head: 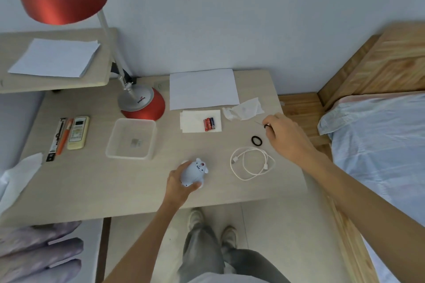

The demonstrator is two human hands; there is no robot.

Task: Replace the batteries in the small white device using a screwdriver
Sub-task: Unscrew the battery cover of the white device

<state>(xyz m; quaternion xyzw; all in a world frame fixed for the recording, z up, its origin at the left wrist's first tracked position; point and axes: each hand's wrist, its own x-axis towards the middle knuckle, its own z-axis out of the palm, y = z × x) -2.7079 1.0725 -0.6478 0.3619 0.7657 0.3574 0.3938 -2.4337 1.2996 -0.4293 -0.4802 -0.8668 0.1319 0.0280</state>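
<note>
The small white bear-shaped device (195,171) lies near the front edge of the desk (92,181), and my left hand (178,182) is closed around its lower end. Far right on the desk, my right hand (284,135) grips a thin screwdriver (261,123); its metal tip points left and a bit of black handle shows between the fingers. Three batteries (208,124), red and dark, lie together on a white tissue (192,120) behind the device.
A clear plastic box (131,139) sits left of the device. A coiled white cable (250,163) and a black ring (257,140) lie under my right arm. A red lamp base (145,105), paper sheet (203,88), crumpled wrapper (245,109) and remote (78,132) stand further back.
</note>
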